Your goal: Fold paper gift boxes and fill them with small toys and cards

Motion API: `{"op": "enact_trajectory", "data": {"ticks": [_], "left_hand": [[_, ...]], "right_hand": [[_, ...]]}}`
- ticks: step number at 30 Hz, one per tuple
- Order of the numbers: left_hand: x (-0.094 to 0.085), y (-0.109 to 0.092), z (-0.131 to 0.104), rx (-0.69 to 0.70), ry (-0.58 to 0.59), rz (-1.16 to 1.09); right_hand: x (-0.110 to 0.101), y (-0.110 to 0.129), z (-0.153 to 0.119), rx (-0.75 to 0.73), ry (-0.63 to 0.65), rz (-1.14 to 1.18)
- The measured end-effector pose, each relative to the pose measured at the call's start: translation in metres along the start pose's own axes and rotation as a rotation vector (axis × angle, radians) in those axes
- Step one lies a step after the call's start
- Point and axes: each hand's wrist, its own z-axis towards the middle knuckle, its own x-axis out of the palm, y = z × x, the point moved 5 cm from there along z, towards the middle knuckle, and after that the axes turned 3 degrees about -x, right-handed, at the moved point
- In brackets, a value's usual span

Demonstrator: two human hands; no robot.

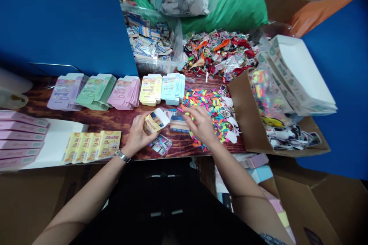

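My left hand [140, 133] is wrapped round a small yellow carton [152, 123], tilted with its white end flap raised. Something brown and blue shows inside its open end. My right hand [202, 124] hovers over the table to the right of the carton, fingers bent together and pointing left. A small pink piece shows at its fingertips; what the fingers grip is partly hidden. Below them lie blue-and-tan striped packets [178, 124]. A heap of small neon-coloured pieces [212, 113] spreads beside and under this hand. Printed picture cards [161, 145] lie just below the carton.
Flat carton stacks in purple [65, 92], green [96, 91], pink [125, 92], yellow [150, 89] and blue [172, 88] line the back. Filled yellow boxes [108, 144] stand left. A cardboard box [244, 111] borders the right; a clear bin [178, 42] stands behind.
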Motion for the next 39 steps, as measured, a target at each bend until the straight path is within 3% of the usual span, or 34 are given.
{"op": "enact_trajectory", "data": {"ticks": [5, 8, 11, 13, 14, 16, 19, 25, 29, 34, 39], "left_hand": [[0.008, -0.010, -0.002, 0.031, 0.056, -0.032], [0.011, -0.010, -0.004, 0.039, 0.063, -0.043], [0.010, -0.004, -0.004, 0.027, 0.051, -0.024], [0.010, 0.000, -0.003, 0.012, 0.048, -0.013], [0.011, 0.002, -0.003, 0.007, 0.052, -0.013], [0.014, 0.001, -0.002, 0.003, 0.066, -0.019], [0.021, -0.004, -0.002, 0.009, 0.086, -0.035], [0.025, -0.008, -0.002, 0.023, 0.108, -0.031], [0.029, -0.015, 0.002, 0.042, 0.112, -0.026], [0.041, -0.033, 0.007, 0.102, 0.161, -0.006], [0.049, -0.035, 0.012, 0.110, 0.182, 0.045]], "right_hand": [[0.037, 0.030, -0.014, -0.175, 0.108, 0.050], [0.041, 0.019, -0.020, -0.179, 0.182, 0.156], [0.015, -0.041, -0.025, 0.084, 0.069, 0.103], [-0.014, -0.097, -0.035, 0.361, -0.062, -0.110], [-0.026, -0.123, -0.042, 0.489, -0.060, -0.252], [-0.038, -0.165, -0.056, 0.680, 0.104, -0.473], [-0.044, -0.193, -0.071, 0.792, 0.232, -0.583], [-0.051, -0.189, -0.069, 0.739, 0.155, -0.403], [-0.036, -0.179, -0.053, 0.637, 0.223, -0.243], [-0.005, -0.172, -0.041, 0.634, 0.341, -0.345], [-0.017, -0.157, -0.031, 0.552, 0.299, -0.365]]}}
